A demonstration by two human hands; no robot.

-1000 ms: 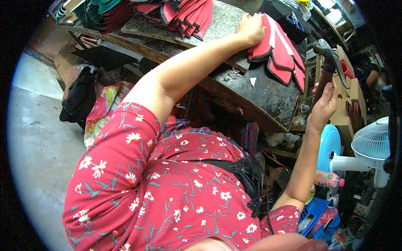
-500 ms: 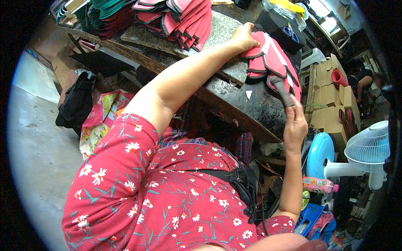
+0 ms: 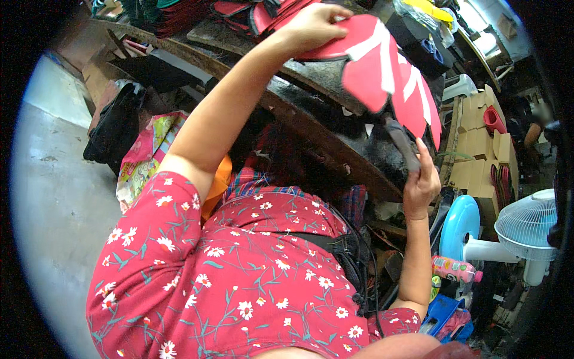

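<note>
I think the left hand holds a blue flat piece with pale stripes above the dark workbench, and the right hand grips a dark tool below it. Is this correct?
Not quite: the flat piece is red, not blue. The head view shows the left hand holding it, with its pale stripes, above the dark workbench, while the right hand grips a dark tool below it.
</note>
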